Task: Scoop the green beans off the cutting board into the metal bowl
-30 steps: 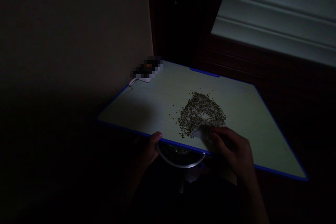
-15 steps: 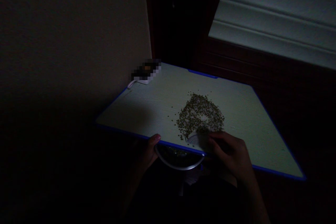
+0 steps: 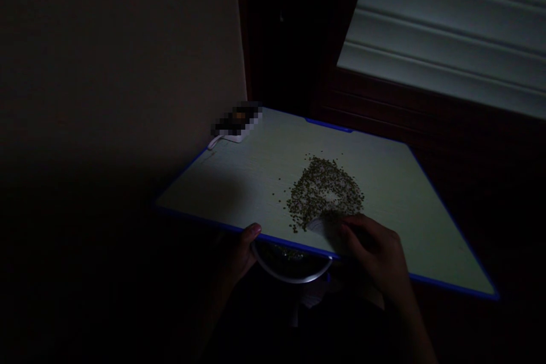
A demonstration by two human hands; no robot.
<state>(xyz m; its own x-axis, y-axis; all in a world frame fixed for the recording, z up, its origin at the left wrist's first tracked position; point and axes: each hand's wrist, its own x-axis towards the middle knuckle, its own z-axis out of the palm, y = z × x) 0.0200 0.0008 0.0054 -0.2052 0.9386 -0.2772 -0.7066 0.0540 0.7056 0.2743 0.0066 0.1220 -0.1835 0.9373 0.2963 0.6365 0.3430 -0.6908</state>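
A pale board (image 3: 239, 176) with a blue rim lies tilted across the view. On it small brownish-green seeds or grains (image 3: 328, 176) are spread in a patch. My left hand (image 3: 245, 250) grips the board's near edge, thumb on top and the other fingers hidden beneath. Just below that edge, a metal-rimmed bowl (image 3: 294, 280) holds some grains; whether my left fingers touch it I cannot tell. My right hand (image 3: 377, 247) is closed in a pinch at the near side of the grains. A pale curved patch (image 3: 318, 225) shows by its fingertips; whether it is a held thing is too dark to tell.
A white-edged box-like device (image 3: 239, 125) with a strap, its top blurred, sits in the board's far left corner. A wall (image 3: 128, 68) rises at the left. Dark wood (image 3: 375, 91) and pale slatted panels (image 3: 447, 23) stand behind. The light is very dim.
The whole view has shifted slightly, so the board sits a little lower. My right hand stays pinched near the grains, hardly moved, and my left keeps its grip on the edge.
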